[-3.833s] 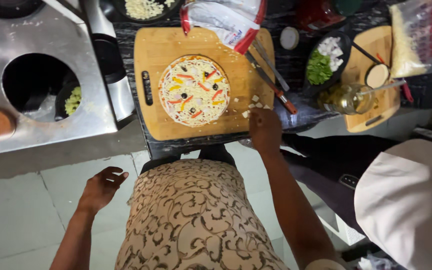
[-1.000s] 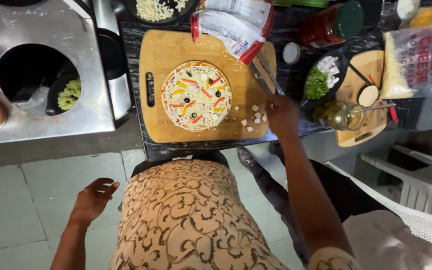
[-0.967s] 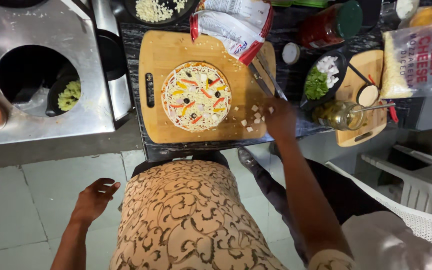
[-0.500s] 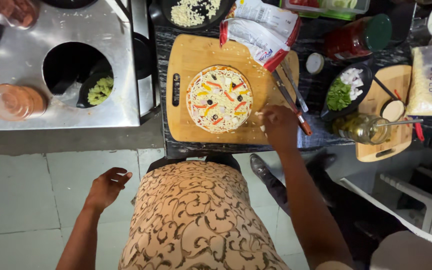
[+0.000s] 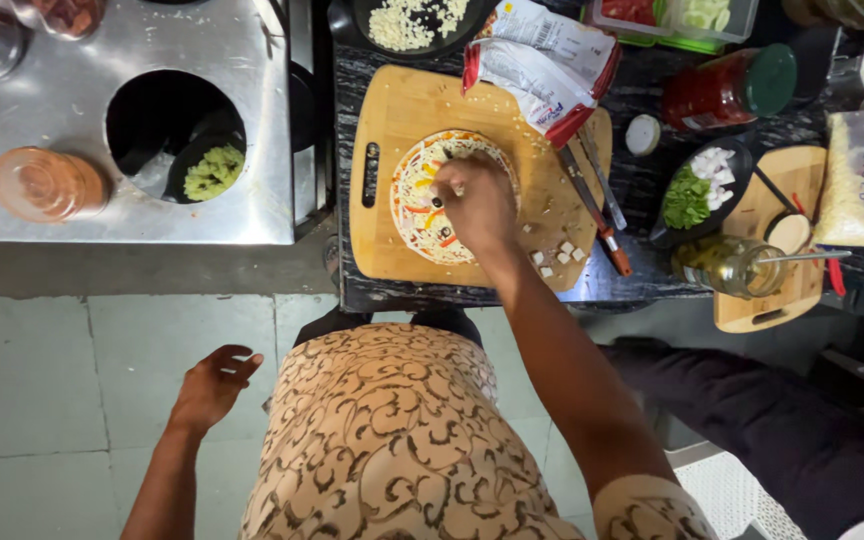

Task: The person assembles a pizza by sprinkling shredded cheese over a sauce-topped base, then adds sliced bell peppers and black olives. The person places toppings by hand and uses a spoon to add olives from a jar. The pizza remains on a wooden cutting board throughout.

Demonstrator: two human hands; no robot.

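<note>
A small round pizza [image 5: 414,205] topped with cheese, red and yellow strips and dark bits lies on a wooden cutting board [image 5: 392,110]. My right hand [image 5: 476,198] hovers over the pizza's right half with the fingers pinched together; whether small white pieces are held in them I cannot tell. A few white cheese cubes [image 5: 559,254] lie on the board to the right of the pizza. My left hand [image 5: 214,384] hangs loose at my side over the tiled floor, fingers apart, holding nothing.
A knife and a red-handled tool [image 5: 597,215] lie at the board's right edge, under a crumpled packet [image 5: 537,65]. Nearby stand a red sauce jar [image 5: 727,92], a black bowl of greens [image 5: 697,190], an oil jar [image 5: 732,266], a shredded cheese bag [image 5: 857,180]. A steel counter [image 5: 62,110] is at left.
My right hand has moved from the loose cheese cubes at the board's right corner up and left onto the pizza. The left hand stays at my side.
</note>
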